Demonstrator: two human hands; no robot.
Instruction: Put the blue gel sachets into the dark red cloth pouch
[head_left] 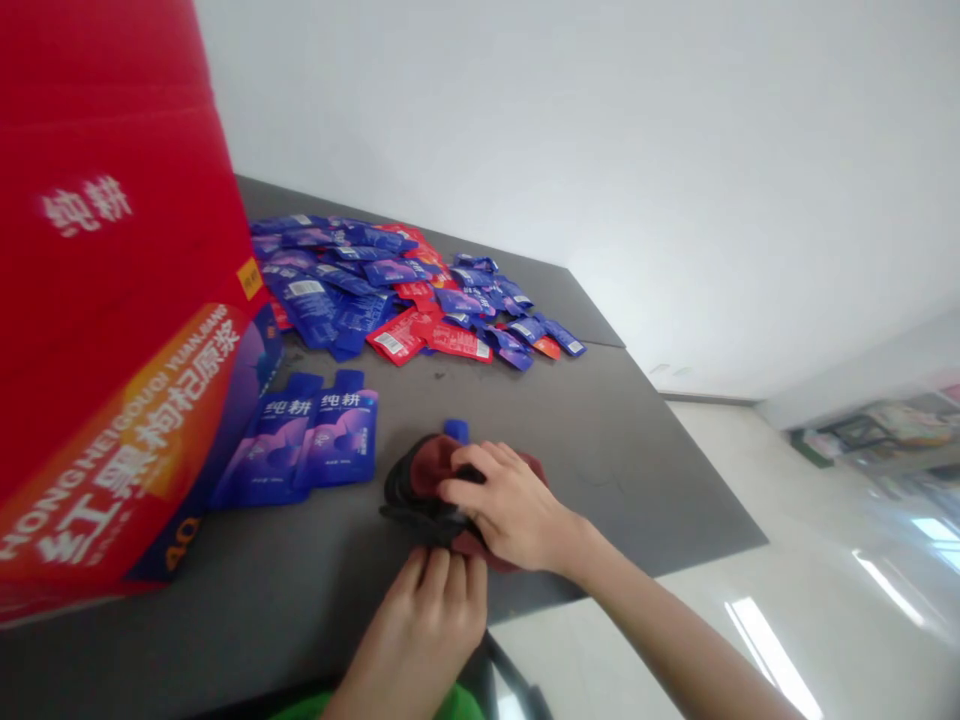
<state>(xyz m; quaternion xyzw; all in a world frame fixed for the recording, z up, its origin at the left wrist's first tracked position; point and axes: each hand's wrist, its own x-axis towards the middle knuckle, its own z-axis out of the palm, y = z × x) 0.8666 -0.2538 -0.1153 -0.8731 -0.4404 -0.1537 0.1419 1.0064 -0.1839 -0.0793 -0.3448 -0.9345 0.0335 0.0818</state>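
Note:
A crumpled dark red and black cloth item (431,466) lies on the grey table; its exact kind is unclear. My right hand (517,510) presses down on it from the right, fingers curled into its folds. At its near edge, my left hand (442,605) is closed, fingertips tucked against the black part. A small blue piece (456,430) pokes out behind the cloth; the rest of it is hidden. To the left, a blue pouch (343,430) lies flat, partly overlapping another blue pouch (274,445).
A tall red carton (112,240) stands at the left. Farther back lies a heap of blue pouches (307,300) mixed with red pouches (457,340). The grey table (622,470) meets a white wall (562,120) behind and ends at a right edge above pale floor.

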